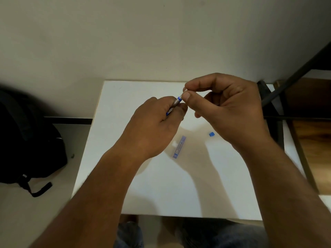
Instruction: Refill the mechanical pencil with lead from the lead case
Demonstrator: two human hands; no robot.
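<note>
My left hand (154,126) grips the mechanical pencil (176,102), a grey barrel with blue trim, tilted up to the right above the white table (125,97). My right hand (231,108) pinches at the pencil's upper end with thumb and forefinger; what is between the fingertips is too small to tell. The clear blue lead case (179,146) lies flat on the table below the hands. A small blue cap (211,134) rests to its right, and a small white piece (174,144) sits just left of the case.
A black backpack (26,140) lies on the floor to the left of the table. A dark metal frame (279,92) and a wooden surface (311,136) stand at the right. The wall rises right behind the table.
</note>
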